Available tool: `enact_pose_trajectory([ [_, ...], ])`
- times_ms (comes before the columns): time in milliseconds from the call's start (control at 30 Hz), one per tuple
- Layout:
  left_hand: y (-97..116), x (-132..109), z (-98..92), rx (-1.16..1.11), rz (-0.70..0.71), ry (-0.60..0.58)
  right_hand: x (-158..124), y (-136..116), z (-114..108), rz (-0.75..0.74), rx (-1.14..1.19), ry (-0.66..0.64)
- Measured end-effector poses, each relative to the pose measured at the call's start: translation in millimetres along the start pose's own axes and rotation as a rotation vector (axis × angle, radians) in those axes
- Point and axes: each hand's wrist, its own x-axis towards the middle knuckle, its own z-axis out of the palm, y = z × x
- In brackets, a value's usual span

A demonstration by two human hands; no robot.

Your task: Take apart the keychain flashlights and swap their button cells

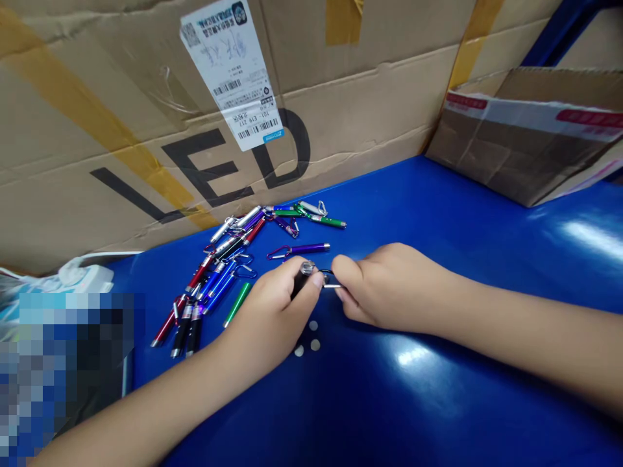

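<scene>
My left hand (277,298) around a black penlight (298,283), my right hand (394,288) in pinch-grip on its carabiner clip (333,286).

Up at head height we go, a single view, looking forward and down, close over the blue surface (462,402), facing its far edge!

white glare patches on glossy blue tabletop (379,408); lower left pixelated; outer edges soft.
</scene>
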Motion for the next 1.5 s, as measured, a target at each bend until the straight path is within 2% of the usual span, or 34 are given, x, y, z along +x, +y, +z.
enact_pose_trajectory([
  [200,0,-2,0.2,0.062,0.096,-0.010,2,-2,0,0.023,0.017,-0.031],
  [433,1,-9,-9.5,0.190,0.122,-0.128,7,5,-5,0.135,0.003,-0.168],
  [633,-1,-11,-1.6,0.389,0.146,-0.137,9,3,-8,0.143,0.054,-0.212],
  [900,-2,-10,1.4,0.407,0.226,-0.068,9,-1,-6,0.171,0.045,-0.195],
  [1067,-1,-9,4.6,0.420,0.292,0.028,10,-2,-6,0.185,0.031,-0.154],
  [1300,-3,-5,9.2,0.609,0.256,0.167,12,-5,-3,0.227,-0.003,-0.116],
  [1367,-4,-3,7.4,0.634,0.224,0.157,12,-5,-3,0.237,-0.012,-0.128],
  [1500,-6,0,-2.5,0.613,0.207,0.052,11,-2,-5,0.207,0.009,-0.181],
])
